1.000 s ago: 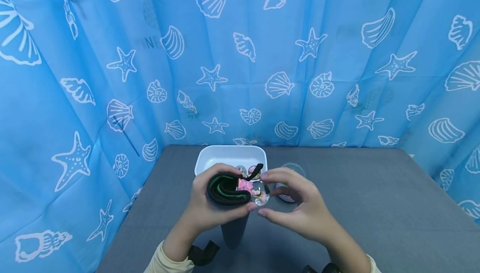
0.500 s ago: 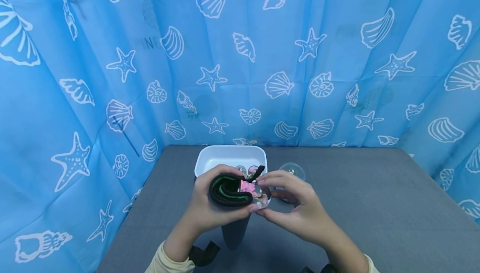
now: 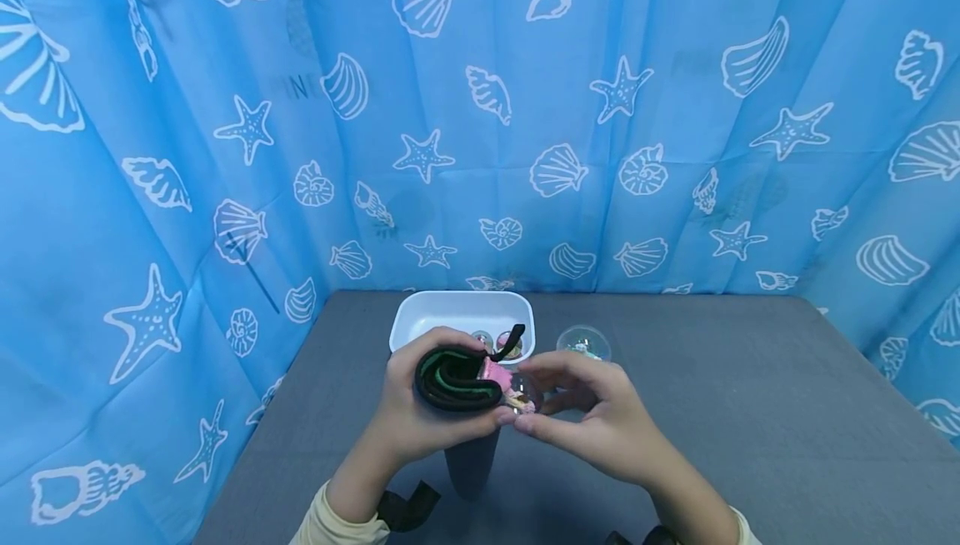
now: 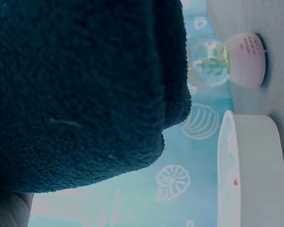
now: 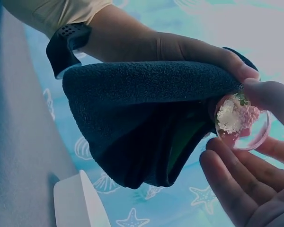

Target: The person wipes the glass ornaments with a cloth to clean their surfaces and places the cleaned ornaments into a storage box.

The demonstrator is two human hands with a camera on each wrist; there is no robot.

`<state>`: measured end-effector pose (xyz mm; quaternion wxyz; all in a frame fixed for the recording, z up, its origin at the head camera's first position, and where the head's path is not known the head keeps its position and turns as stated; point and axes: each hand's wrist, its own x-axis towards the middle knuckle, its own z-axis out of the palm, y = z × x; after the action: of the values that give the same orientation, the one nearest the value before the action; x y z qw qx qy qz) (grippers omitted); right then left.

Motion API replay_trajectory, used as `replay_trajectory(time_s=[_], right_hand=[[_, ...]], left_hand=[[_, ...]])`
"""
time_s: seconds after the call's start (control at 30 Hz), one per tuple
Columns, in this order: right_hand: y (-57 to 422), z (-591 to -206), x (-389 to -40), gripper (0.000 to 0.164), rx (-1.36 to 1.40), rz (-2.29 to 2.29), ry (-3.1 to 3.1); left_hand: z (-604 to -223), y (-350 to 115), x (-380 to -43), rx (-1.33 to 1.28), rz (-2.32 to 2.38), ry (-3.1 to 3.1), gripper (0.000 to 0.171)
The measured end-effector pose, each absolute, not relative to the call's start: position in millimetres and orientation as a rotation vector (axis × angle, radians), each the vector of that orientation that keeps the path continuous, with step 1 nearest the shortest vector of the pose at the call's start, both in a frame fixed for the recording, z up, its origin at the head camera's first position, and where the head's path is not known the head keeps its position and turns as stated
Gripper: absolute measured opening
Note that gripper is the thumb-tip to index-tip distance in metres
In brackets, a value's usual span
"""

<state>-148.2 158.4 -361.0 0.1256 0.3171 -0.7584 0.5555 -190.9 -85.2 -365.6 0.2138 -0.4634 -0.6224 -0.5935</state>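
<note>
Left hand [image 3: 405, 413] grips the folded cloth [image 3: 446, 382]; right hand [image 3: 611, 413], nearer the globe [image 3: 522, 396], holds it by its right side. It lies at the cloth's right end, long axis roughly left to right, pink base [image 3: 495, 372] leftward; the tray [image 3: 442, 312] sits on the far side.

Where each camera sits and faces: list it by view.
Head: worn on the head, looking forward and down; left hand, right hand and forearms show.
Left wrist: worn there, looking past dark cloth to white tray; a sliver of left hand shows.
Right wrist: worn there, facing the small globe; both hands and the left forearm show.
Head and right wrist both show cloth, globe and tray.
</note>
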Motion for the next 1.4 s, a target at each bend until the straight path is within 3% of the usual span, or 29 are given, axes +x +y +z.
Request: replay_trajectory(time_s=[0.23, 0.57, 1.4], right_hand=[[161.8, -359.2, -149.8, 0.029, 1.031, 1.799, -2.149], [162.8, -357.3, -150.8, 0.029, 1.042, 1.884, -2.087], [189.4, -339.9, -157.8, 0.048, 0.532, 1.456, -2.032]], left_hand=[[-364.3, -84.5, -190.5, -1.297, -1.65, -1.721, 0.063], [-365.4, -86.8, -189.7, -1.264, -1.658, -1.739, 0.067], [-363.3, -89.5, -186.8, -1.141, -1.716, -1.851, 0.066]])
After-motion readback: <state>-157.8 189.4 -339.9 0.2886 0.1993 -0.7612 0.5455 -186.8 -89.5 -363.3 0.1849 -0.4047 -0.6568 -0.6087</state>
